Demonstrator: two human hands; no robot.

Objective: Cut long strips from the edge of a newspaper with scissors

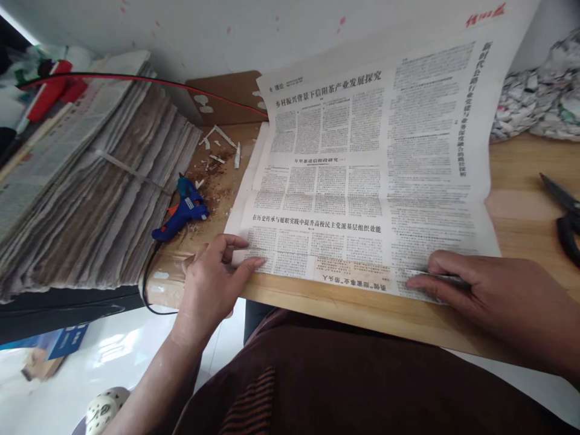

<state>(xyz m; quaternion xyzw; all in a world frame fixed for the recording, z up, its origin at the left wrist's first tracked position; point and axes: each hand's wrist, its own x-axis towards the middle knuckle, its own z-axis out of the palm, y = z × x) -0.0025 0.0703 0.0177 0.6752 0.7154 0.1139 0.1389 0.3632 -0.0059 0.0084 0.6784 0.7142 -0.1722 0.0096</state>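
A large sheet of newspaper (335,163) lies on the wooden table, its far part leaning up against the wall. Along its near edge a narrow strip is folded over, showing upside-down print. My left hand (217,266) pinches the left end of that fold between thumb and fingers. At the right end my right hand (471,290) grips the same folded edge, thumb on top. Some of the fingers of both hands are hidden under or behind the paper.
At the left stands a tall stack of newspapers (104,175) bound with a strap. Beside it lies a blue glue gun (183,211) with a cord, near paper scraps (220,142). Black-handled scissors (566,217) rest at the right; crumpled newspaper (539,96) sits behind.
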